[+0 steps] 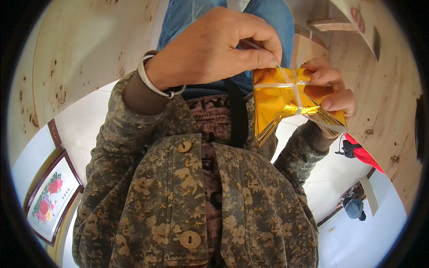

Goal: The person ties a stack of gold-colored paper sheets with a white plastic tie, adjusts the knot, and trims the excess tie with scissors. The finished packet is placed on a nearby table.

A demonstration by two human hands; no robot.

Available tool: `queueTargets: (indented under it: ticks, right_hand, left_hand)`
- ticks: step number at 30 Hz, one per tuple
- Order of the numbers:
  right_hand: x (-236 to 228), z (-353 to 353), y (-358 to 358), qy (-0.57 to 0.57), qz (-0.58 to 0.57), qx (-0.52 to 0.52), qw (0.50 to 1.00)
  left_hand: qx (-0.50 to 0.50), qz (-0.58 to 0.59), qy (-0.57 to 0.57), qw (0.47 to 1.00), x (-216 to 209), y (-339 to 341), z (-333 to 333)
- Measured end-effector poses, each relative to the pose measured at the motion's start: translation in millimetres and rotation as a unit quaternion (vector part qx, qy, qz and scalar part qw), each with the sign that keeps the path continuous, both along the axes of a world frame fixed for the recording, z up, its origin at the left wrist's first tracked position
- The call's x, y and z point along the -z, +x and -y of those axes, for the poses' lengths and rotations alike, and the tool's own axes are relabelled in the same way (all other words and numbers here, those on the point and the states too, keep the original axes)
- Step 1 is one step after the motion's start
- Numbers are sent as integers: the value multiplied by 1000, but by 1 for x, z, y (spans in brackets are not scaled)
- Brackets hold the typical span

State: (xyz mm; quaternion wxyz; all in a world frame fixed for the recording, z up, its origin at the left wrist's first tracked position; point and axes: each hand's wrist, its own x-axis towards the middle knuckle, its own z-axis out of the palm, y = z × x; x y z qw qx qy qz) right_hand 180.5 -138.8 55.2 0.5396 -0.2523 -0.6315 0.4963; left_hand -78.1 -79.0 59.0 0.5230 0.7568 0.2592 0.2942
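Observation:
A bundle of shiny gold foil sheets is in front of my body, right of the middle. It is gathered narrow at its waist and flares out below. A thin translucent plastic string crosses over its face and wraps around the waist. My right hand grips the bundle's right side, fingers curled over the front. My left hand, with a silver bangle at the wrist, is closed in a pinch on the string at the bundle's top edge. Another stretch of string runs upward from the bundle.
Pale wooden boards rise on the left, and another wooden surface is on the right. A red item with a black part lies by the right board's edge. A framed flower picture is at lower left. My jeans-clad legs are beyond the hands.

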Motion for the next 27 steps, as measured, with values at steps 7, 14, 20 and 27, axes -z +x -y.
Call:
queueTargets:
  ticks: [7,14,20,27]
  right_hand:
    - [4,-3,3,12,4,2,1000]
    - [1,-4,4,2,-6,-5,1000]
    - [0,-7,2,17,34,-4,999]
    - [-5,-5,-7,9,45,10,999]
  left_hand:
    - [3,-26,67,997,-15,-9,0]
    - [-12,17,90,996,-24,3,4]
    - [29,16,125,992,-19,6,4]
    - [54,-17,165,985,-29,9,-3]
